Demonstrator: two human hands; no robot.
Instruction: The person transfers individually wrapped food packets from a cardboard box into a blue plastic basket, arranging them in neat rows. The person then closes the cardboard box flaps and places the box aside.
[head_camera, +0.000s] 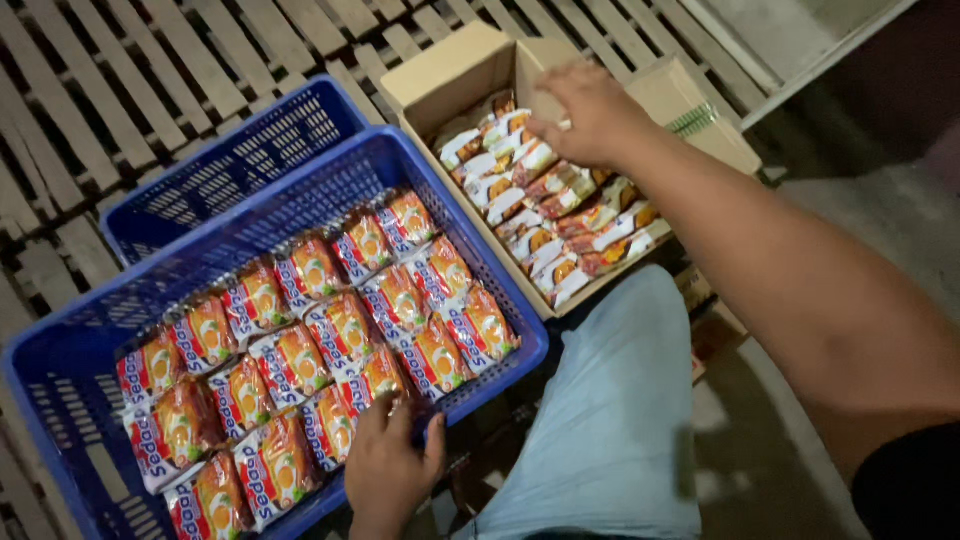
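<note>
Noodle packets (545, 215) stand packed on edge in the cardboard box (455, 70), right under the right hand (590, 110), whose fingers curl down onto the top ones. More packets fill the blue crate (60, 390); the left hand (388, 465) rests spread on its near rim.

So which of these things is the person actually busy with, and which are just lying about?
In use:
left hand on the near rim of the front blue crate
snack packets in rows
right hand reaching into the cardboard box
packets in the box

Lying about:
second blue crate behind
wooden slats
</note>
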